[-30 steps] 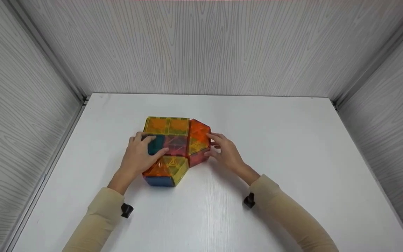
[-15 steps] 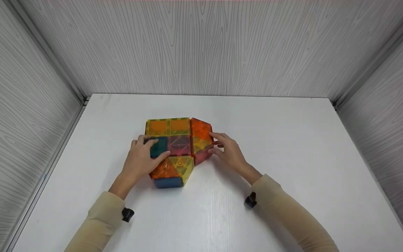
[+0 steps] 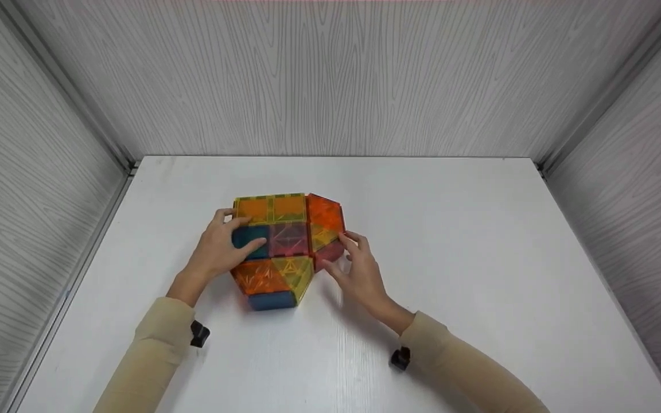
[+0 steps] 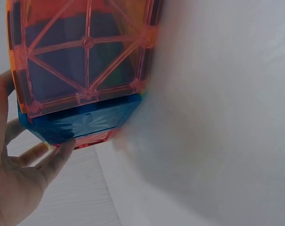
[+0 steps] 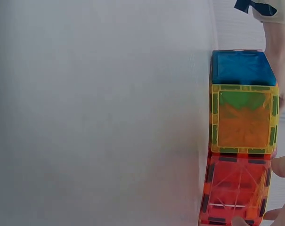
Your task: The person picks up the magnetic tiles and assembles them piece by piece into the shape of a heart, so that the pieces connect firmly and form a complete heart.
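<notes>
A block built of see-through magnetic tiles stands on the white table, with orange, yellow, teal and pink tiles on top. My left hand grips its left side, thumb lying over the teal tile. In the left wrist view, those fingers sit around a dark blue tile below a pink one. My right hand holds the block's right front corner, thumb and forefinger at the pink side tile. A red square tile lies between its fingers in the right wrist view; some fingers are hidden.
The white table is bounded by a grey wood-grain panel at the back and others at both sides. Each beige sleeve carries a small black wrist camera, left and right.
The tile block shifted slightly right, then back left. My right hand slid towards the near right corner, its thumb reaching to the pink side tile. My left thumb drew back along the top.
</notes>
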`<state>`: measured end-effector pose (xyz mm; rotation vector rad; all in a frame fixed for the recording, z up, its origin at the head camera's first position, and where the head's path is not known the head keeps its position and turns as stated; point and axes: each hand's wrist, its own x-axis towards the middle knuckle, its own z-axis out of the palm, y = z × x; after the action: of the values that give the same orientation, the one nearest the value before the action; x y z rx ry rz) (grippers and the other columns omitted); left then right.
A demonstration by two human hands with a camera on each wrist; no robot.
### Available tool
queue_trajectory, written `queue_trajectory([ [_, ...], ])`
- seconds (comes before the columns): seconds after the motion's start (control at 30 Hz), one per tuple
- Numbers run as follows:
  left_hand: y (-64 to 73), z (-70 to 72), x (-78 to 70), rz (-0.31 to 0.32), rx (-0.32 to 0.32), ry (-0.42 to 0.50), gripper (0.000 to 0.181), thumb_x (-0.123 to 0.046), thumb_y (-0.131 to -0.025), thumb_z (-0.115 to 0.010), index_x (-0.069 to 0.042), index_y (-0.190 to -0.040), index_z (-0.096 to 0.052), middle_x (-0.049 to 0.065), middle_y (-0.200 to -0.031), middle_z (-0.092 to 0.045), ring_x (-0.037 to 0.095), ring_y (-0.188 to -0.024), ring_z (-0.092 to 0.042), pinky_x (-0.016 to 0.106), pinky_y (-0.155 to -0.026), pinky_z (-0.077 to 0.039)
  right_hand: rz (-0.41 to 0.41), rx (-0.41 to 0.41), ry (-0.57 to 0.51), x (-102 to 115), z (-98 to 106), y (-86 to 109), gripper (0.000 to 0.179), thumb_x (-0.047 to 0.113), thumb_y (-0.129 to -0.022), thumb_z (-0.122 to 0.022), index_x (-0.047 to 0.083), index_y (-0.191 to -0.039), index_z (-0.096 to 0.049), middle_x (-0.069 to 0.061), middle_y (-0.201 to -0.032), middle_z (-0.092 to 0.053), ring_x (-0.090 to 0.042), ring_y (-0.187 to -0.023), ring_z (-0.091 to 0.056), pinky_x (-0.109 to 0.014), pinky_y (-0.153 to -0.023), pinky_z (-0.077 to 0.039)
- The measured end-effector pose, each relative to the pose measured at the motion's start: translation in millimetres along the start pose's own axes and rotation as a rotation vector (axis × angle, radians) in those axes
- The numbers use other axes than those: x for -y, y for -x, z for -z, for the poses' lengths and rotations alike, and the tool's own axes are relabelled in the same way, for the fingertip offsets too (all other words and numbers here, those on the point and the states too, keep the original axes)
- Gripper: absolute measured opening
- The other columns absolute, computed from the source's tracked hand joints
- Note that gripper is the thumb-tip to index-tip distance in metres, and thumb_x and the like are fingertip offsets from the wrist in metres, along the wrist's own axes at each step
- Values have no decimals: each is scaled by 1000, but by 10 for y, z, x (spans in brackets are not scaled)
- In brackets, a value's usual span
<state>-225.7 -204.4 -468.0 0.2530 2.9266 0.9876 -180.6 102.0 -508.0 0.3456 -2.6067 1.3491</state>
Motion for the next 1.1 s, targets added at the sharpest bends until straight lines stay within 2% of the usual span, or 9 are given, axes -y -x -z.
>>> queue_trajectory([
  [0.27,125,-110,-98,12,-53,-43,79,-55,-97,-71,-1,-152,-54,29,-161,-35,49,-143,-46,64,-121,-39,-12,-28,18,-24,7,-72,68,35,-97,-77,-1,-150,-55,-20,-153,-52,-35,-129,-65,-46,-102,-60],
  [0.43,238,-220,-218,20,-79,-49,80,-56,-96,-72,0,-151,-54,30,-161,-34,48,-140,-48,64,-119,-43,-2,-53,21,-108,69,-180,64,33,-98,-76,-3,-147,-57,-21,-149,-56,-34,-129,-66,-46,-102,-60],
  [0.53,311,-287,-303,25,-92,-54,80,-55,-96,-72,1,-151,-54,30,-161,-35,48,-140,-48,64,-117,-44,-28,-48,-10,-154,102,-260,63,32,-98,-76,-2,-147,-57,-20,-148,-57,-33,-130,-65,-47,-104,-59],
  [0.87,506,-508,-602,57,-108,-57,80,-53,-95,-73,-1,-152,-53,27,-161,-35,45,-138,-47,61,-114,-49,-26,-21,-54,-346,217,-482,59,32,-99,-75,2,-147,-59,-18,-149,-59,-34,-131,-65,-47,-106,-58],
  [1.1,584,-588,-710,56,-104,-71,80,-51,-94,-75,0,-152,-53,28,-161,-34,46,-145,-43,61,-118,-46,-7,-1,-84,-424,275,-599,56,31,-98,-76,5,-146,-61,-19,-147,-60,-35,-127,-68,-50,-105,-59],
])
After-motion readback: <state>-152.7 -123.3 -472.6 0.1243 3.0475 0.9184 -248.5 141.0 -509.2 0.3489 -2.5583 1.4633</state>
